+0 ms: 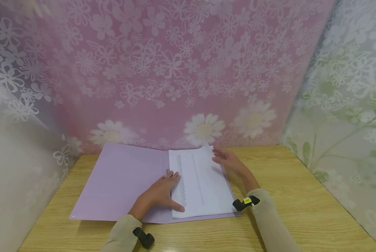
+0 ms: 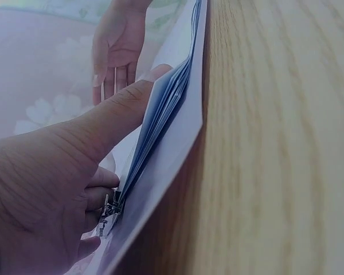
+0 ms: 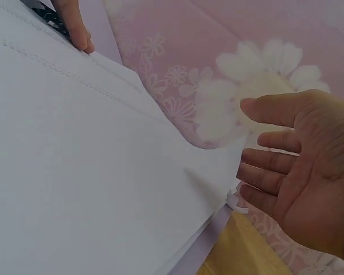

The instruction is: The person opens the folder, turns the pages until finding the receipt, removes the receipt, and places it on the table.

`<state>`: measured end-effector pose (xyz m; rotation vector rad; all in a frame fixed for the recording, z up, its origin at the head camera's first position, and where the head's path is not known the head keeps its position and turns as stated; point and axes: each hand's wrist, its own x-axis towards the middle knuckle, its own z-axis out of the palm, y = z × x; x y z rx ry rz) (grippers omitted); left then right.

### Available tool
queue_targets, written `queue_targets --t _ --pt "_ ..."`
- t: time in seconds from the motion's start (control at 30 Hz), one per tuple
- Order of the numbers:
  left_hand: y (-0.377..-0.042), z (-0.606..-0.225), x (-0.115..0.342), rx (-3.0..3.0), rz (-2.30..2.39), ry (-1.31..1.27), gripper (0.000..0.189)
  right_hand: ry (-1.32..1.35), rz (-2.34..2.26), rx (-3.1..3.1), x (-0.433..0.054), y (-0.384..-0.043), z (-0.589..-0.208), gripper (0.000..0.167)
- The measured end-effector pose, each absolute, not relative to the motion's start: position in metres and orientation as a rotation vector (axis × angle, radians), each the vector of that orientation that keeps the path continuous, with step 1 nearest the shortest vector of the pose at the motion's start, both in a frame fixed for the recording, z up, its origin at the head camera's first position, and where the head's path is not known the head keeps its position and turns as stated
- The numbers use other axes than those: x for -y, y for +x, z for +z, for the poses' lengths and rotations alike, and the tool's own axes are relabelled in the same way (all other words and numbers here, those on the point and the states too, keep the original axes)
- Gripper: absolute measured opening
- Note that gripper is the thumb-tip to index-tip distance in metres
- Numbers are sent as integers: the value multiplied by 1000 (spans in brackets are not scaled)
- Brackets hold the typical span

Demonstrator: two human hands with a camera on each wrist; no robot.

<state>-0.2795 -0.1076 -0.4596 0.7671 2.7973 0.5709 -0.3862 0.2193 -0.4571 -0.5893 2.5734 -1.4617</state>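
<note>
A lilac folder lies spread on the table, with a stack of white printed sheets on its right side. My left hand rests on the stack's left edge, fingers spread and thumb near the lower left corner. Beneath that hand, the left wrist view shows a metal clip by the sheets' bound edge. At the upper right corner of the stack is my right hand. Its thumb stands apart from the loosely extended fingers in the right wrist view, next to a top sheet whose corner bends up.
The wooden table extends to both sides and in front of the folder. A pink flowered backdrop stands right behind the folder, and pale flowered sheeting borders the table's right side.
</note>
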Motion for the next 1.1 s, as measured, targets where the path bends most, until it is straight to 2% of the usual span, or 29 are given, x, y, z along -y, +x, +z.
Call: queue_targets --t 0.5,0.7,0.9,1.1 --pt "-280 -459 107 -2786 549 755 125 -586 -1545 -2498 -224 -385 -451 74" --pt "-280 -457 106 -2787 548 750 124 -645 -1582 -2424 -224 -383 -447 62" --pt "-278 -457 106 -2783 554 748 124 -597 -1544 -2388 -225 -378 -440 52" --pt "-280 -458 106 -2786 545 755 124 -691 -1448 -2367 -227 -375 -432 60"
